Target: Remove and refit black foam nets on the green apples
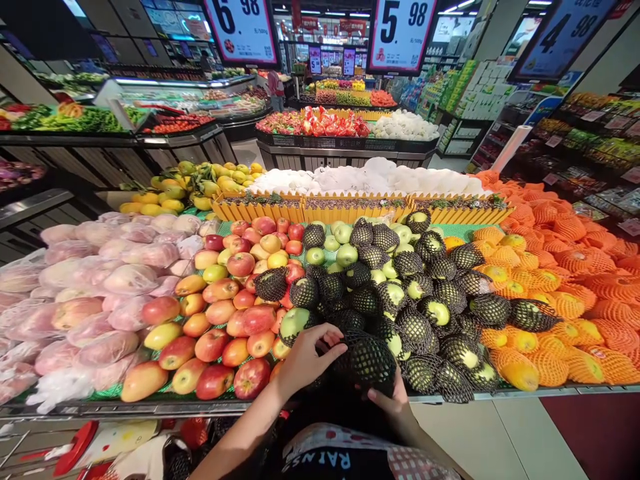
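Observation:
My right hand (396, 399) grips a green apple in a black foam net (373, 361) from its right side and underneath, just above the front edge of the display. To the left of that apple is my left hand (311, 357), its fingers loosely bent and thumb apart, with nothing visible in it. A bare green apple (294, 325) lies just beyond the left hand. Many more green apples in black nets (416, 327) are heaped behind and to the right of my hands. Red and yellow apples (213, 347) lie in rows to the left.
Plastic-wrapped pinkish fruit (90, 313) fills the far left. Orange-netted fruit (570, 313) is piled on the right. A small yellow picket fence (285, 211) crosses the back. A cart with a red-and-white item (100, 443) stands below at left, and a price screen (400, 33) hangs above.

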`<state>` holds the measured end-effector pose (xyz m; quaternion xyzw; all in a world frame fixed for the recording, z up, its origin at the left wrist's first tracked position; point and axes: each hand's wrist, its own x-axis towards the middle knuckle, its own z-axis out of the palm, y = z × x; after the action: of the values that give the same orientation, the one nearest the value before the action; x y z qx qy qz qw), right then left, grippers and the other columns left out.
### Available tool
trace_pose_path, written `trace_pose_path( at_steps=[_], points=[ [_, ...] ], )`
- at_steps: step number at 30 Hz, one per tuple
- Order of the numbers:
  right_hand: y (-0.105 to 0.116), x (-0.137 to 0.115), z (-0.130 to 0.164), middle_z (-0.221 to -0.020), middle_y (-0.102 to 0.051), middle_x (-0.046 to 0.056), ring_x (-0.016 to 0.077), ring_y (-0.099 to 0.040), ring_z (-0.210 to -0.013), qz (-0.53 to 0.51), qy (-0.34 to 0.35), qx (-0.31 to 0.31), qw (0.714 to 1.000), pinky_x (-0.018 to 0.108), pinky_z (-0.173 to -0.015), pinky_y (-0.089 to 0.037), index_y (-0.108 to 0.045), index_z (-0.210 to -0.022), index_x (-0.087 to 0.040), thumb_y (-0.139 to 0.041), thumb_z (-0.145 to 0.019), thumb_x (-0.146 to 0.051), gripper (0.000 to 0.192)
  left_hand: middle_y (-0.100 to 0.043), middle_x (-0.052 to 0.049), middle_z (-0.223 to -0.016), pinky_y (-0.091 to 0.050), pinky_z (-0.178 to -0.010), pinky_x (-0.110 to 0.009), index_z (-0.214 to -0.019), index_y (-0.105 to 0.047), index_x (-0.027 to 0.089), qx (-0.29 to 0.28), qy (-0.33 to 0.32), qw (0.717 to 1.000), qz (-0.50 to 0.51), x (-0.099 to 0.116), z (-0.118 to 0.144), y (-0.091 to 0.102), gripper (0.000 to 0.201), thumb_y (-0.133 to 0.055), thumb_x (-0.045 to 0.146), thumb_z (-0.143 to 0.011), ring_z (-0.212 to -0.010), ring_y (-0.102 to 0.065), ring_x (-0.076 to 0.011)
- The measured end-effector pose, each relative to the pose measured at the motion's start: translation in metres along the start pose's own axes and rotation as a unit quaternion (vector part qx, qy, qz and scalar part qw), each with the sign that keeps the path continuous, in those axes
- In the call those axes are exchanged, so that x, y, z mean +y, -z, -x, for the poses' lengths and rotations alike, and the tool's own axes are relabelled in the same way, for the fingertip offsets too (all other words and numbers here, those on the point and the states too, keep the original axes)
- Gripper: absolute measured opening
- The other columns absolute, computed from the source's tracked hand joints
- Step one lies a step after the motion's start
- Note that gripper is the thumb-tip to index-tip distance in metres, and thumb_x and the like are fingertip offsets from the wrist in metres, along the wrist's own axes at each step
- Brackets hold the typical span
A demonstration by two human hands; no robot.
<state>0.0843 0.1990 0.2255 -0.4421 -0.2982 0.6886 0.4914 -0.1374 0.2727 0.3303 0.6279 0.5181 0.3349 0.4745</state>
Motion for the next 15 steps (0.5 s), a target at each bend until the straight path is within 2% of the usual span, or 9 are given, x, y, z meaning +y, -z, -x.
trace_pose_path(
  at_steps=[1, 2, 4, 5, 6, 8, 10, 12, 15],
  points=[
    [0.001, 0.002, 0.0, -0.094, -0.072, 0.004, 0.0267, -0.068, -0.08, -0.004, -0.001, 0.004, 1.0, 0.048, -0.078, -0.055, -0.042, -0.141, -0.03, -0.089, -0.064, -0.041, 0.091, -0.069, -0.009, -0.108, -0.053, -0.082, -0.034, -0.11, -0.067, 0.021, -0.006, -0.016, 1.0, 0.018, -0.002, 0.001, -0.001, 0.036, -0.073, 0.045, -0.084, -0.099, -0.065, -0.0251],
    [0.003, 0.005, 0.0, -0.092, -0.073, 0.004, 0.0266, -0.068, -0.078, -0.01, -0.004, 0.006, 1.0, 0.048, -0.079, -0.055, -0.044, -0.14, -0.029, -0.089, -0.064, -0.043, 0.089, -0.064, -0.011, -0.126, -0.052, -0.093, -0.037, -0.125, -0.062, 0.022, -0.022, -0.036, 0.999, 0.034, -0.003, 0.003, -0.002, 0.054, -0.079, 0.045, -0.078, -0.115, -0.061, -0.0286],
    [0.008, 0.011, 0.001, -0.094, -0.074, 0.006, 0.0284, -0.068, -0.083, -0.028, -0.014, 0.009, 0.999, 0.05, -0.084, -0.053, -0.048, -0.136, -0.028, -0.087, -0.065, -0.049, 0.084, -0.045, -0.013, -0.153, -0.038, -0.115, -0.044, -0.146, -0.046, 0.026, -0.08, -0.069, 0.993, 0.051, -0.003, 0.007, -0.007, 0.096, -0.091, 0.042, -0.063, -0.14, -0.043, -0.0355],
    [0.01, 0.014, 0.002, -0.099, -0.074, 0.007, 0.0302, -0.069, -0.09, -0.038, -0.022, 0.005, 0.999, 0.051, -0.089, -0.052, -0.05, -0.135, -0.028, -0.086, -0.065, -0.052, 0.082, -0.038, -0.013, -0.159, -0.03, -0.121, -0.047, -0.151, -0.041, 0.027, -0.113, -0.076, 0.989, 0.051, -0.003, 0.008, -0.01, 0.109, -0.094, 0.041, -0.057, -0.145, -0.036, -0.0374],
    [0.012, 0.016, 0.002, -0.104, -0.074, 0.008, 0.0319, -0.068, -0.098, -0.045, -0.03, -0.003, 0.999, 0.053, -0.095, -0.05, -0.052, -0.134, -0.029, -0.086, -0.064, -0.055, 0.082, -0.037, -0.012, -0.16, -0.026, -0.123, -0.048, -0.152, -0.04, 0.027, -0.139, -0.076, 0.986, 0.049, -0.003, 0.009, -0.014, 0.112, -0.095, 0.041, -0.055, -0.146, -0.034, -0.0381],
    [0.015, 0.018, 0.002, -0.112, -0.072, 0.008, 0.0336, -0.064, -0.112, -0.047, -0.043, -0.019, 0.998, 0.053, -0.103, -0.045, -0.054, -0.132, -0.03, -0.086, -0.062, -0.059, 0.082, -0.047, -0.012, -0.153, -0.031, -0.12, -0.046, -0.149, -0.044, 0.026, -0.159, -0.069, 0.984, 0.045, -0.004, 0.01, -0.021, 0.103, -0.093, 0.042, -0.059, -0.14, -0.043, -0.037],
    [0.014, 0.015, 0.001, -0.11, -0.073, 0.008, 0.0327, -0.064, -0.114, -0.031, -0.045, -0.038, 0.998, 0.052, -0.103, -0.046, -0.057, -0.128, -0.03, -0.084, -0.065, -0.06, 0.075, -0.058, -0.011, -0.141, -0.039, -0.113, -0.044, -0.142, -0.051, 0.025, -0.139, -0.076, 0.987, 0.036, -0.006, 0.008, -0.025, 0.089, -0.091, 0.041, -0.063, -0.129, -0.053, -0.035],
    [0.008, 0.007, 0.0, -0.104, -0.074, 0.007, 0.029, -0.069, -0.1, -0.009, -0.023, -0.076, 0.997, 0.048, -0.092, -0.05, -0.058, -0.126, -0.029, -0.08, -0.072, -0.06, 0.067, -0.063, -0.01, -0.131, -0.042, -0.108, -0.043, -0.135, -0.055, 0.025, -0.103, -0.098, 0.99, 0.023, -0.007, 0.003, -0.025, 0.081, -0.09, 0.038, -0.062, -0.121, -0.058, -0.0341],
    [-0.005, -0.01, -0.002, -0.11, -0.073, 0.007, 0.0214, -0.071, -0.078, 0.011, 0.021, -0.161, 0.987, 0.038, -0.074, -0.051, -0.048, -0.138, -0.032, -0.078, -0.077, -0.058, 0.073, -0.062, -0.01, -0.128, -0.042, -0.109, -0.043, -0.13, -0.055, 0.024, -0.011, -0.113, 0.993, 0.029, -0.005, -0.015, -0.015, 0.076, -0.089, 0.033, -0.062, -0.121, -0.057, -0.0328]
  ],
)
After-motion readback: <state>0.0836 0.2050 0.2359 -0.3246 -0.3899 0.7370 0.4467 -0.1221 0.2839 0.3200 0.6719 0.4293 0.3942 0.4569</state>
